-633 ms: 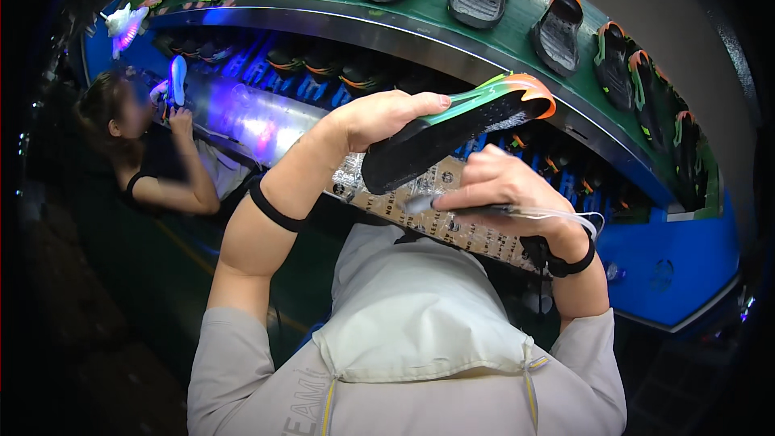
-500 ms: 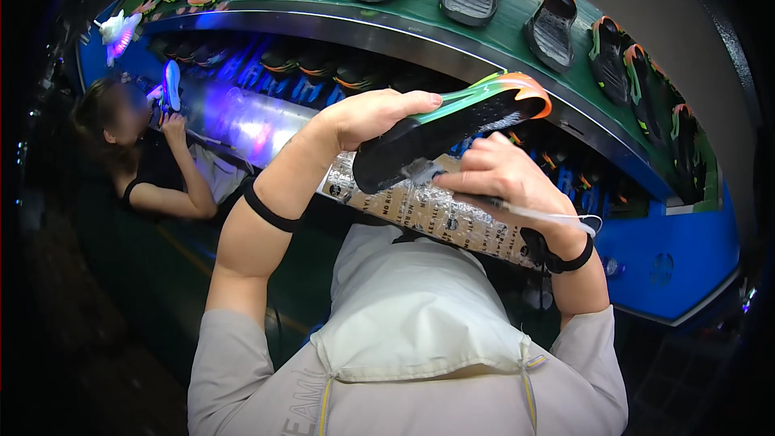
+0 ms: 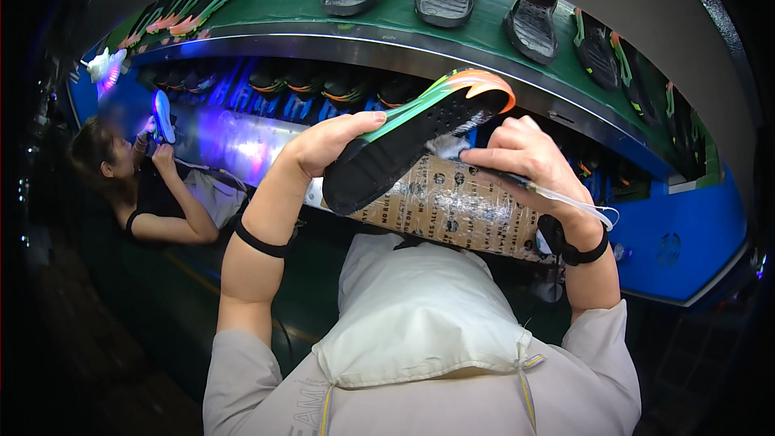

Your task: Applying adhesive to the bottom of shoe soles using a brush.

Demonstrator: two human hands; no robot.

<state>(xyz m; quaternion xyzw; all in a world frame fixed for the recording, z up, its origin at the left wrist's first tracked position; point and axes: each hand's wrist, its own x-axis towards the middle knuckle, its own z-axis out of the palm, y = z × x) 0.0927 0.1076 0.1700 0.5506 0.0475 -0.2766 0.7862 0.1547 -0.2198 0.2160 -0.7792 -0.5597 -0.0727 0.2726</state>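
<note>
My left hand (image 3: 335, 141) grips a black shoe sole (image 3: 391, 157) with a green and orange rim, thumb on the upper edge. The sole is tilted, its orange end raised to the right. In my right hand (image 3: 525, 157) is a brush (image 3: 446, 145) with pale bristles and a thin dark handle; a clear tube (image 3: 569, 200) runs back from it along my wrist. The bristles are at the sole's lower right edge; whether they touch it I cannot tell. Both hands are above a roll-like support (image 3: 468, 210) wrapped in printed brown tape.
Beyond my hands runs a green conveyor belt (image 3: 393, 20) with several black soles (image 3: 533, 24) on it. Under it, more shoe parts (image 3: 339, 93) stand on a blue-lit rack. At left a co-worker (image 3: 173, 194) holds a sole (image 3: 163, 117). A blue panel (image 3: 670, 250) is at right.
The brush has shifted along the sole's edge toward the orange end. The sole has moved slightly left in view, and the soles on the belt also appear farther left.
</note>
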